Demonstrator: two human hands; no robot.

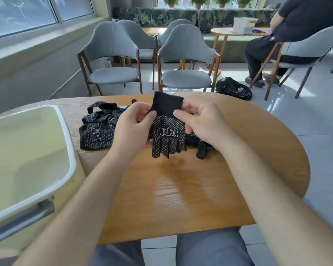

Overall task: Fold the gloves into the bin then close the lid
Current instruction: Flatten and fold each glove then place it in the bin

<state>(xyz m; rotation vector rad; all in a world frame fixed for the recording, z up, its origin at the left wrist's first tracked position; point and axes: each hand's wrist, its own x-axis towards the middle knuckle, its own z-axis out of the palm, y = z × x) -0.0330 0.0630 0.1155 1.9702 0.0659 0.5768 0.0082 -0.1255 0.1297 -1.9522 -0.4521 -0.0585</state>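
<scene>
A black glove (pixel 166 136) with white dots and a white logo hangs fingers-down above the round wooden table (pixel 229 169). My left hand (pixel 132 127) pinches its left side near the cuff. My right hand (pixel 198 121) pinches its right side, thumb on the dotted palm. A heap of similar dotted gloves (pixel 98 125) lies on the table to the left. Another dark glove (pixel 201 148) lies under my right wrist, partly hidden. The pale yellow bin (pixel 65 143) with a white rim stands open at the left, its inside bare where visible. No lid is in view.
Grey chairs (pixel 185 60) stand beyond the table. A black bag (pixel 233 89) lies on the floor at the right. A person in dark clothes (pixel 277 45) sits at another table at the far right. The bin's grey handle (pixel 27 221) faces me.
</scene>
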